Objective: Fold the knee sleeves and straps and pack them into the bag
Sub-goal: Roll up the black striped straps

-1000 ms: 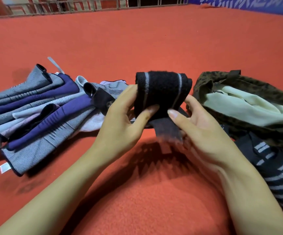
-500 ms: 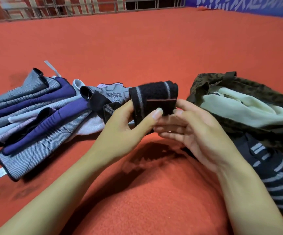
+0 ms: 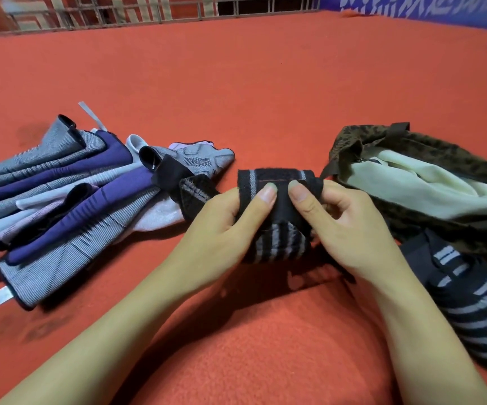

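Strap (image 3: 277, 217), black with grey stripes, sits folded between your left hand (image 3: 224, 229) and right hand (image 3: 344, 226), fingers curled and thumbs pinching it above the red floor (image 3: 265, 92), between the knee sleeves (image 3: 61, 206) and the bag (image 3: 440, 159).

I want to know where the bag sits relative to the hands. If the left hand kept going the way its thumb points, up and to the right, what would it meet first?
Beyond the black strap it grips, the left hand would probably meet the camouflage bag; depth is unclear.
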Demonstrator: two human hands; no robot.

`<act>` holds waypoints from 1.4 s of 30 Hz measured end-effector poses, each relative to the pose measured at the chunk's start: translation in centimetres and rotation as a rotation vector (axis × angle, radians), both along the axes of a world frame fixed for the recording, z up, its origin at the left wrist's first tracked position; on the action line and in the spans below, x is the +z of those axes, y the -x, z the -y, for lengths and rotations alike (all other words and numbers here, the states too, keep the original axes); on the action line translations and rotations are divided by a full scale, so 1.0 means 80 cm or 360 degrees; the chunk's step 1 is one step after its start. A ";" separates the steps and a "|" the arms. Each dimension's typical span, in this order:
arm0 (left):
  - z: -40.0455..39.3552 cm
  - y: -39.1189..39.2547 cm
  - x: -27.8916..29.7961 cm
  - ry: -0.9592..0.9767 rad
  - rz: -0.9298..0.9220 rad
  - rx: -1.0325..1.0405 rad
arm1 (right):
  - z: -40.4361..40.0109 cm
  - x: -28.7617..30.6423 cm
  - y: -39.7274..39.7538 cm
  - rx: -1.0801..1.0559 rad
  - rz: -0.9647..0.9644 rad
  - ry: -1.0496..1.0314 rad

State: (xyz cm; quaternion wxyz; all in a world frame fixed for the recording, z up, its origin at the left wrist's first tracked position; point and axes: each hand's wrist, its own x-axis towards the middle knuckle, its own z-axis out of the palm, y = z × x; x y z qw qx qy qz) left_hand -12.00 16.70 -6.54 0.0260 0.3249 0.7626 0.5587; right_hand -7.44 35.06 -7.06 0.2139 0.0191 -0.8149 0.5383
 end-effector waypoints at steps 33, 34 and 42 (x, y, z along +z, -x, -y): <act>0.028 0.079 -0.108 0.0782 -0.0589 0.0236 | -0.100 -0.018 -0.001 -0.0602 0.0343 -0.0967; 0.026 0.077 -0.110 0.0859 -0.0582 0.0234 | -0.099 -0.014 -0.004 -0.0623 0.0260 -0.0969; 0.023 0.075 -0.111 0.0924 -0.0588 0.0276 | -0.019 0.024 -0.013 -0.0394 -0.0498 -0.0872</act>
